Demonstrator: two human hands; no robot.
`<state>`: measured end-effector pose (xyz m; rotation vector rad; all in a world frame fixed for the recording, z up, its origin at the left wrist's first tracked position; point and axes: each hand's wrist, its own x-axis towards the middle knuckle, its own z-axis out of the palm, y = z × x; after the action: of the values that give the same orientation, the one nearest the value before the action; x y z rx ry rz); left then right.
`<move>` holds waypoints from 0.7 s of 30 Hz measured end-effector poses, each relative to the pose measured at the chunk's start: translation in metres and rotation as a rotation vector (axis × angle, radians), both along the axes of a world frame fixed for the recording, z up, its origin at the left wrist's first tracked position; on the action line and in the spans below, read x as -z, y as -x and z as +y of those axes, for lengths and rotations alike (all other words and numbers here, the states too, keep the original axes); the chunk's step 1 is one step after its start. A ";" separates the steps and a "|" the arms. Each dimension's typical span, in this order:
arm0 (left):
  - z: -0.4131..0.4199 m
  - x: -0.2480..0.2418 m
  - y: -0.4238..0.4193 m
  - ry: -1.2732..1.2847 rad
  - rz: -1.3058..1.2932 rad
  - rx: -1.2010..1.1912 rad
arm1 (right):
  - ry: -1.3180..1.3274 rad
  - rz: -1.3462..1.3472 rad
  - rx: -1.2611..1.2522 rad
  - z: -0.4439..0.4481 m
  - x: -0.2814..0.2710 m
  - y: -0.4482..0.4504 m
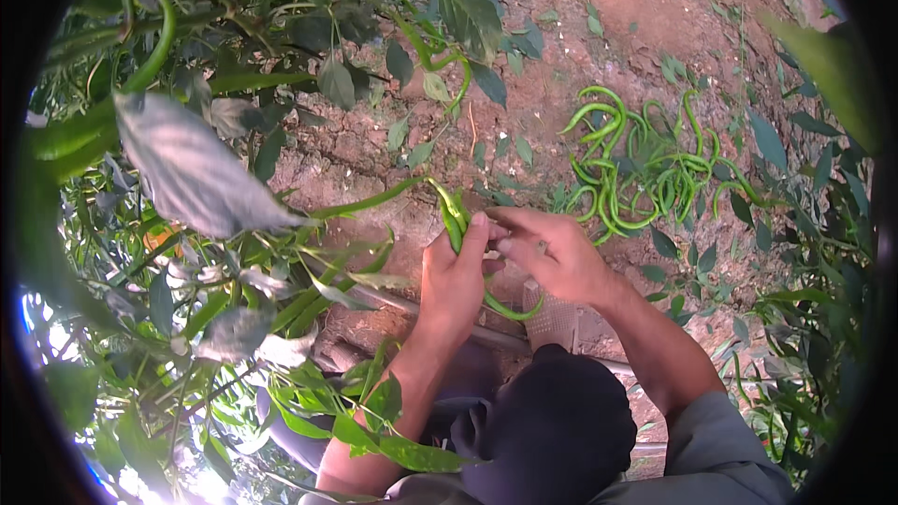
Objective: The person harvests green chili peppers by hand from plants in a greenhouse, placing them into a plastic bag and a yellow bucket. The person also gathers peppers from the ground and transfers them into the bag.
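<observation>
My left hand (452, 277) is closed around several long green chili peppers (452, 217), their stem ends showing above the thumb. Below the palm, the curved tip of a green chili pepper (515, 313) sticks out. Close against it, my right hand (558, 252) has its fingers bent toward the left thumb; whether they pinch anything is hidden. Beyond my hands, a loose heap of green chili peppers (614, 203) lies on the reddish soil (533, 84).
Leafy pepper plants (280, 35) crowd the left side, with a large pale leaf (200, 161) close to the camera. More foliage (807, 337) lines the right. A thin pipe (501, 339) crosses the ground near my shoe (551, 319). Green peppers hang from a branch (151, 49).
</observation>
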<state>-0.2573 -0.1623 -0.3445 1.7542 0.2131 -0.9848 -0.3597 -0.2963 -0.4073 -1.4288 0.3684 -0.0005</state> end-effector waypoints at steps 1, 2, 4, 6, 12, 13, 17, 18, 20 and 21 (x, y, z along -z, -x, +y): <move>-0.002 0.003 -0.003 -0.038 0.016 -0.013 | 0.101 0.019 0.074 -0.011 0.012 -0.008; 0.003 0.014 -0.007 -0.065 -0.017 -0.003 | 0.201 0.035 0.149 -0.026 0.026 -0.022; 0.016 0.031 -0.017 -0.174 -0.076 0.116 | 0.414 0.070 0.321 -0.069 0.070 -0.052; 0.032 0.044 -0.023 -0.247 -0.121 0.228 | 0.610 0.176 0.440 -0.127 0.118 -0.083; 0.062 0.057 -0.022 -0.527 -0.073 0.527 | 0.946 0.692 0.506 -0.290 0.182 -0.145; 0.082 0.072 -0.014 -0.587 -0.124 0.595 | 0.942 0.704 0.518 -0.305 0.185 -0.157; 0.127 0.100 0.008 -0.717 -0.087 0.684 | 0.957 0.730 0.489 -0.347 0.196 -0.198; 0.127 0.100 0.007 -0.701 -0.061 0.684 | 0.980 0.728 0.483 -0.356 0.202 -0.202; 0.128 0.093 0.005 -0.683 -0.011 0.670 | 0.985 0.756 0.410 -0.368 0.202 -0.216; 0.130 0.089 0.008 -0.697 -0.018 0.666 | 0.970 0.783 0.340 -0.372 0.195 -0.225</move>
<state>-0.2652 -0.0319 -0.4337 2.5571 -0.0677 -1.4827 -0.1347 -0.6684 -0.6022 -2.2715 1.3916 0.1213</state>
